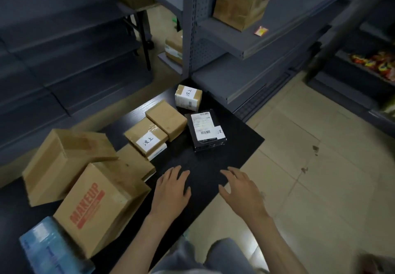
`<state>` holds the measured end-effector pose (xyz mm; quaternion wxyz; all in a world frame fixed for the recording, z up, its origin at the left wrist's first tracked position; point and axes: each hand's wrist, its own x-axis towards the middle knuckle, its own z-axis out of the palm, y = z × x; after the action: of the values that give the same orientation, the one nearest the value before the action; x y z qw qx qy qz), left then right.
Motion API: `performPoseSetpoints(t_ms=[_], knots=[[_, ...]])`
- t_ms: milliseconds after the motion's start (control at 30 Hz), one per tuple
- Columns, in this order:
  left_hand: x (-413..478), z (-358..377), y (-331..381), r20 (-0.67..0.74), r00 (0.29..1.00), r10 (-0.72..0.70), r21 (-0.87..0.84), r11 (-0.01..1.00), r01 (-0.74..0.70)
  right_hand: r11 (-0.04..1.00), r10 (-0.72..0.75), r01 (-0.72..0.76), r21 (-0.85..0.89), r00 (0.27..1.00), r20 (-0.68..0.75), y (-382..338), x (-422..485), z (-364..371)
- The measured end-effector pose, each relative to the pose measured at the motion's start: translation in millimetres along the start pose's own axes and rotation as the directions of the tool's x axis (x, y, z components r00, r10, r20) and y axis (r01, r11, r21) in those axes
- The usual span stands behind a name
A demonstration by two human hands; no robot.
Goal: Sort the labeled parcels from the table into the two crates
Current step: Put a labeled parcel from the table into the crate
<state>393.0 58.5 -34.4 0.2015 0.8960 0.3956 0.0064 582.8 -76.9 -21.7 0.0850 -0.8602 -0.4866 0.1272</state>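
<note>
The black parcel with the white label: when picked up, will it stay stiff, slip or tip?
Probably stiff: the black parcel shows straight edges and square corners. It lies flat and low on the table, so tipping seems unlikely. Its dark wrap looks smooth, perhaps slippery.

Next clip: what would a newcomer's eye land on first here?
Two bare hands, the left hand and right hand, are spread open over the black table. Beyond them lies a cluster of small parcels, the black parcel with its white shipping label standing out. At lower left sits a carton printed MAKEUP in red.
</note>
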Motion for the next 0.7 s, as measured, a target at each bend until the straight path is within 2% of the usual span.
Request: performPoseSetpoints(t_ms=[267,367,467,533,700], knots=[[98.9,8.6,10.9,0.105,0.982,-0.159,-0.015,0.987,0.161,0.995,-0.093,0.098,-0.029,0.987,0.130,55.4,127.1,-13.2],[136.7,20.4,15.4,0.162,0.949,-0.272,-0.047,0.958,0.282,0.991,-0.130,0.135,-0.004,0.966,0.222,76.3,178.1,-9.1],[169.7,32.8,20.6,0.239,0.868,-0.436,-0.200,0.853,0.483,0.990,-0.141,0.131,0.050,0.928,0.346,94.5,220.2,-1.1],[189.5,38.8,24.7,0.273,0.810,-0.520,-0.289,0.759,0.584,0.987,-0.129,0.076,0.141,0.899,0.420,104.2,244.2,5.9],[226.4,51.7,41.7,0.377,0.700,-0.607,-0.438,0.549,0.712,0.930,-0.085,-0.142,0.339,0.814,0.574,116.8,289.7,30.9]])
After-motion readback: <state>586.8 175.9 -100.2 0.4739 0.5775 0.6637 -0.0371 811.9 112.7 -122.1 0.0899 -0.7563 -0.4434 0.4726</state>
